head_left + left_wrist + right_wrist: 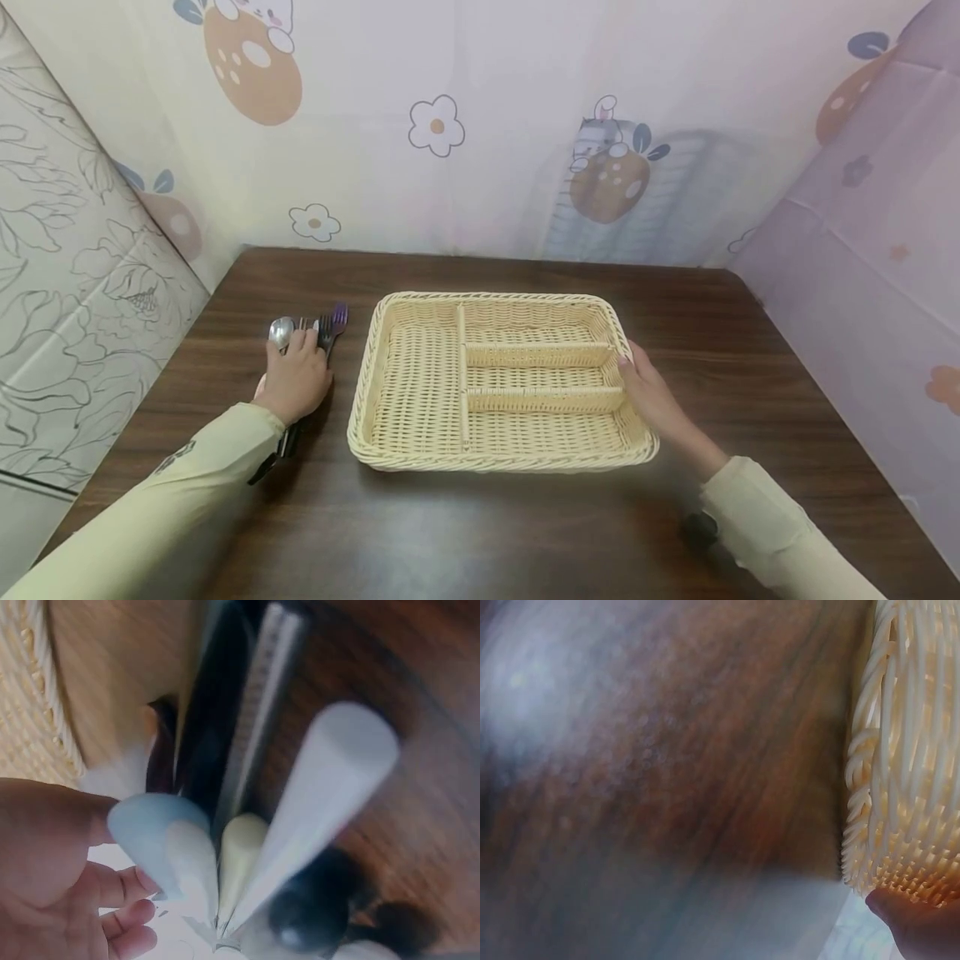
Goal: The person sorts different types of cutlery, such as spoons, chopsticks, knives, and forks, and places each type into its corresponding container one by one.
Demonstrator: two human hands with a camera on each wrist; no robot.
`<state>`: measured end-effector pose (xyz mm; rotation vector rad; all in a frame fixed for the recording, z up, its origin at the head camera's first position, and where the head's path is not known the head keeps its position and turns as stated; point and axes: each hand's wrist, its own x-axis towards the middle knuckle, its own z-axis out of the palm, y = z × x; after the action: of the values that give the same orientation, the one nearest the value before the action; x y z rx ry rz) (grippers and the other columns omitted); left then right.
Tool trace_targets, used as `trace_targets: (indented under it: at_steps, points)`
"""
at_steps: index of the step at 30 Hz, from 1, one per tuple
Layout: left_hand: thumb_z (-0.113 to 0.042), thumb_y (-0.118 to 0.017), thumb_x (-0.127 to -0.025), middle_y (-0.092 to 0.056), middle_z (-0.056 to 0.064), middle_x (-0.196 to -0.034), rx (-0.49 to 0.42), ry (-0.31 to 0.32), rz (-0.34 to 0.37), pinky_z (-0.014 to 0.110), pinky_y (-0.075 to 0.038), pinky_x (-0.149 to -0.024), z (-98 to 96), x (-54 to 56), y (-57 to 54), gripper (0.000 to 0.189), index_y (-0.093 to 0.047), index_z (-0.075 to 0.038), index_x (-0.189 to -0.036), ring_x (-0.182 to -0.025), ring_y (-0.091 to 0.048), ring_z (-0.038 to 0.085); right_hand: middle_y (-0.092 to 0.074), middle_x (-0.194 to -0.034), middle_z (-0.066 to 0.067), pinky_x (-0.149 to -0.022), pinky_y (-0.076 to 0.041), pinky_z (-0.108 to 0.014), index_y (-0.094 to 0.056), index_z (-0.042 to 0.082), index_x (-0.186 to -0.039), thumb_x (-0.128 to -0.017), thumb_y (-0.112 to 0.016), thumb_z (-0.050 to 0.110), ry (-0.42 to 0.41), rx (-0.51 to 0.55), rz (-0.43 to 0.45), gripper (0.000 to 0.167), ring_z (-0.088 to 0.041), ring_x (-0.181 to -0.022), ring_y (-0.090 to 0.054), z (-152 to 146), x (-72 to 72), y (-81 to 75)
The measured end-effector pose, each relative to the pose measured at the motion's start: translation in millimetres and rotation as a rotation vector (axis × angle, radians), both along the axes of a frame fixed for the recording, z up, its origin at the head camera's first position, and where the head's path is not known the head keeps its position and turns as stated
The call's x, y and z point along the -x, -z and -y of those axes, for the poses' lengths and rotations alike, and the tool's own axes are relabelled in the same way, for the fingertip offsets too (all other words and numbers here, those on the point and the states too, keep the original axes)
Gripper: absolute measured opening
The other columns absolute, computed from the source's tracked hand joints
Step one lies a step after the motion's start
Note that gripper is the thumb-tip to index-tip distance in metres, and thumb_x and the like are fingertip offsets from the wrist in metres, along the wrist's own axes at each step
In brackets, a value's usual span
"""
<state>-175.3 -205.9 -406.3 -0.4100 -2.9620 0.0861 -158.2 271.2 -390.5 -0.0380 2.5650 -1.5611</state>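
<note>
My left hand (294, 379) lies over a bundle of cutlery at the left of the table, its fingers bent about the pieces. Beyond the fingertips show a silver spoon (281, 332), a dark fork (325, 331) and a purple fork (340, 317). In the left wrist view, a white handle (322, 795), a pale blue handle (161, 825) and a ridged metal handle (259, 712) stick out beside the fingers; the thumb tip is hidden. My right hand (658, 398) grips the right end of a cream woven divided basket (502, 463); its underside fingers are hidden.
The basket has a long left compartment and three shorter ones on the right, split by woven dividers (540, 400). It stands on a dark wooden table (465, 533). A patterned cloth (495, 192) hangs behind the table, with more cloth at both sides.
</note>
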Motion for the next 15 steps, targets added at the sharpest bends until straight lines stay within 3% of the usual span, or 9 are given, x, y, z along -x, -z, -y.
trace_targets:
  at_steps: [7,15]
  points:
    - [-0.001,-0.054,-0.084,-0.047,0.024,-0.095,0.047,0.005,-0.065,0.064,-0.039,-0.074,-5.9,4.9,2.7,0.017,-0.058,0.009,-0.071,-0.096,-0.041,0.038,-0.021,-0.147,-0.033,-0.103,-0.027,-0.058,0.000,0.004,-0.151,-0.105,-0.022,0.030,-0.004,0.000,-0.002,0.058,-0.046,-0.128,-0.033,0,-0.1,0.2]
    - [-0.002,-0.058,-0.081,-0.043,0.016,-0.080,0.122,0.041,-0.095,0.052,-0.039,-0.061,-6.3,10.5,12.4,0.016,-0.056,0.007,-0.067,-0.083,-0.040,0.032,-0.015,-0.151,-0.030,-0.106,-0.018,-0.059,0.001,0.006,-0.152,-0.105,-0.022,0.030,0.013,-0.022,0.027,0.058,-0.044,-0.135,-0.023,1,0.3,-0.9]
